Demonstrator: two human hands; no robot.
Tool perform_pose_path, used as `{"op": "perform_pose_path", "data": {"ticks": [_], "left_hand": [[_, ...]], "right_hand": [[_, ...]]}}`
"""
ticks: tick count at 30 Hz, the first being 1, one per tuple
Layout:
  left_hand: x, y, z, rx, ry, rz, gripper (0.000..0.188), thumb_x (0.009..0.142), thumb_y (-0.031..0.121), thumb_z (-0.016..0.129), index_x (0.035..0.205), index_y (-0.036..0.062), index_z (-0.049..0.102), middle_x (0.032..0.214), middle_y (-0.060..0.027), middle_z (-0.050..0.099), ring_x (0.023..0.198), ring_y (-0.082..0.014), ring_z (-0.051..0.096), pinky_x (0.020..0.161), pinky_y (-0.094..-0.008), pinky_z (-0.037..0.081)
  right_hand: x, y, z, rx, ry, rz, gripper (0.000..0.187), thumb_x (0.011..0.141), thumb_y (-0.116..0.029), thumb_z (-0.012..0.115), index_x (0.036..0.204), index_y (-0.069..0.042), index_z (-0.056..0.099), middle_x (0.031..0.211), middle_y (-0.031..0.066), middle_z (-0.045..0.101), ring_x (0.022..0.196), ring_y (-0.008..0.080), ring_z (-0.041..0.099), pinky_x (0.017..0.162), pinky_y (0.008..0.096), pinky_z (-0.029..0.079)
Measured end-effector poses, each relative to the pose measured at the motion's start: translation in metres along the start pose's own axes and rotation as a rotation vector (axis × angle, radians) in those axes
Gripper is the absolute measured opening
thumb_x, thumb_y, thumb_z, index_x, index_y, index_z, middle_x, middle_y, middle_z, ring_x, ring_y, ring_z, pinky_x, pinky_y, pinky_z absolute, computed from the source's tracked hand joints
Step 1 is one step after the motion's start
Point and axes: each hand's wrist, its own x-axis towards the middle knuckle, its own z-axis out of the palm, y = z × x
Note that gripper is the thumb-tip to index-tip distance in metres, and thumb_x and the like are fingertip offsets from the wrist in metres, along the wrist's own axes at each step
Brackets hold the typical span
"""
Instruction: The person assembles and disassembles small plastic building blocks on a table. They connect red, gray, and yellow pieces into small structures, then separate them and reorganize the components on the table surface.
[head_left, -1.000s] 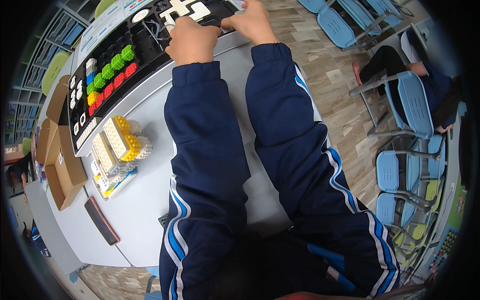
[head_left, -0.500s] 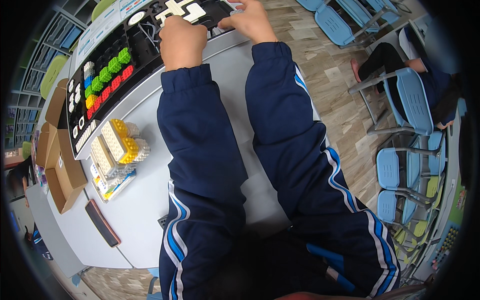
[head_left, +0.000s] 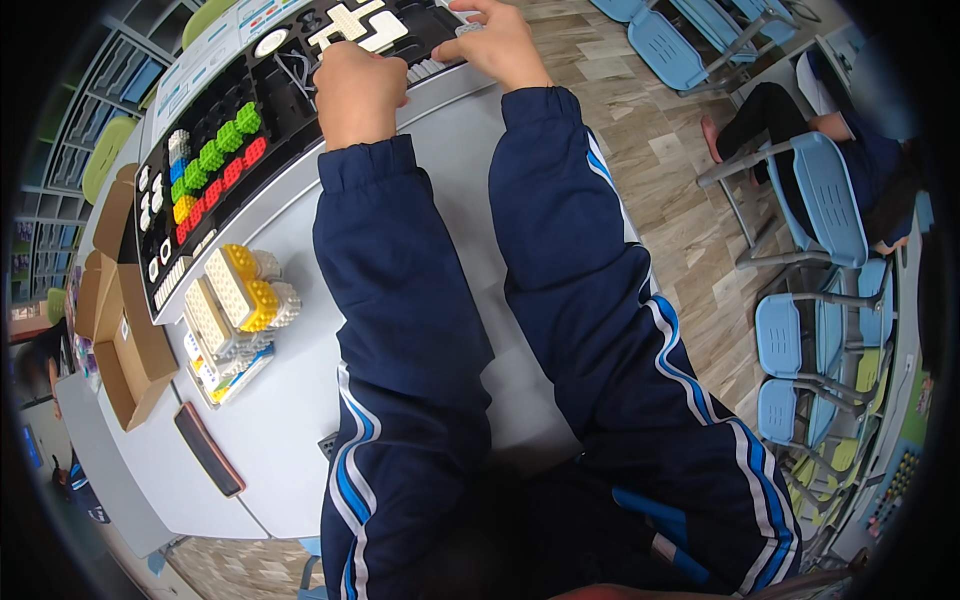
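Note:
Both my hands are over the near side of a black sorting tray (head_left: 290,95) of toy building pieces. My left hand (head_left: 358,95) is curled above its compartments, knuckles up; its fingertips and anything in them are hidden. Beside its thumb is a row of small white pieces (head_left: 428,69). My right hand (head_left: 505,48) is at the tray's right end, thumb and fingers apart around a small greyish piece (head_left: 468,29), without a visible grip. Beyond my left hand are cream flat pieces (head_left: 350,22) and a white rounded plate (head_left: 384,31).
Green bricks (head_left: 211,154) and red bricks (head_left: 213,187) line the tray. Left of my forearm stand a cream, yellow and grey block assembly (head_left: 238,290), an open cardboard box (head_left: 135,370) and a dark oblong case (head_left: 209,449). Blue chairs (head_left: 828,200) and a seated person are at right.
My left hand has shifted slightly down and left, its thumb now more visible, uncovering more of the white pieces. The right hand stays nearly in place.

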Motion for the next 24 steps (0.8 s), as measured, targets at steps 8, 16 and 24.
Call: {"op": "perform_pose_path", "data": {"ticks": [8, 16, 24], "left_hand": [[0.003, -0.004, 0.008, 0.013, 0.009, 0.061, 0.018, 0.069, 0.011, 0.066, 0.084, 0.0019, 0.07, 0.089, -0.0227, 0.071, 0.088, -0.0356, 0.071, 0.081, -0.0386, 0.055], [0.015, -0.019, 0.011, -0.057, -0.022, 0.105, 0.017, 0.072, 0.011, 0.064, 0.084, 0.0014, 0.07, 0.083, -0.018, 0.072, 0.084, -0.0302, 0.072, 0.08, -0.0365, 0.055], [0.007, -0.016, 0.001, -0.144, -0.123, 0.049, 0.017, 0.079, 0.008, 0.057, 0.086, -0.0009, 0.07, 0.072, -0.012, 0.072, 0.072, -0.0213, 0.072, 0.072, -0.0303, 0.055]], "right_hand": [[0.005, 0.011, 0.0, 0.106, 0.121, -0.048, 0.048, 0.063, -0.02, 0.084, 0.106, -0.004, 0.072, 0.103, 0.0203, 0.067, 0.085, 0.0292, 0.069, 0.079, 0.036, 0.054], [-0.001, 0.005, -0.019, 0.005, 0.154, 0.083, 0.027, 0.068, -0.02, 0.083, 0.083, 0.001, 0.074, 0.081, 0.0193, 0.072, 0.075, 0.0291, 0.07, 0.074, 0.0371, 0.056], [-0.023, -0.052, -0.038, 0.001, 0.096, 0.01, 0.026, 0.065, -0.009, 0.078, 0.087, 0.003, 0.073, 0.077, 0.0193, 0.071, 0.07, 0.024, 0.07, 0.066, 0.0337, 0.054]]}}
